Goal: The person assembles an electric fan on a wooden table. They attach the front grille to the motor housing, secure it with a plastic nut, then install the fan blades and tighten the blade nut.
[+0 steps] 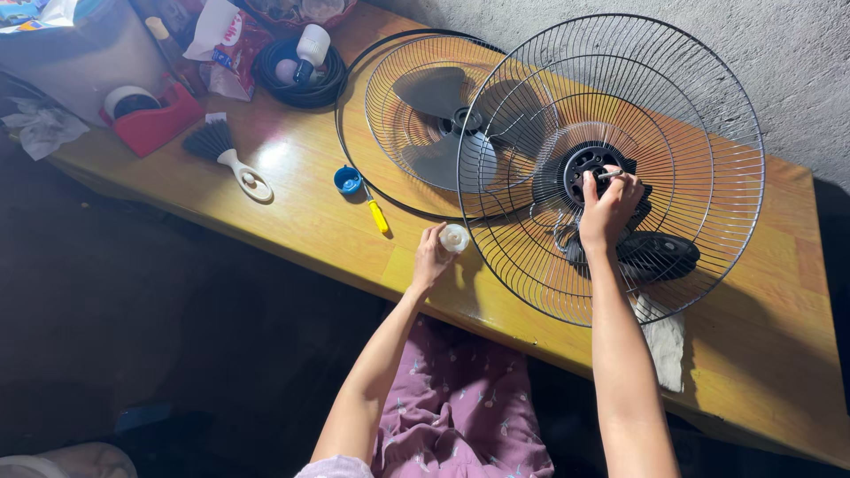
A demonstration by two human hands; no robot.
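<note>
While the right hand [609, 208] pinches the motor shaft [609, 174] at the rear grille [611, 168] hub, the left hand [431, 258] grips a small white cap [455, 237] over the worktop [753, 345]. Best keep the grille steady and the shaft centred.

— How many wire fan guards [620, 115] on the desk [761, 354]?
— Two: one upright near the right end, one [390, 97] lying flat with the blade [443, 124] along the back edge.
— Small items?
— One brush [226, 150], one screwdriver [374, 211], one blue cap [347, 180], one red tape dispenser [146, 115], one cable coil [301, 84], one white cap [454, 237], one rag [660, 341].
</note>
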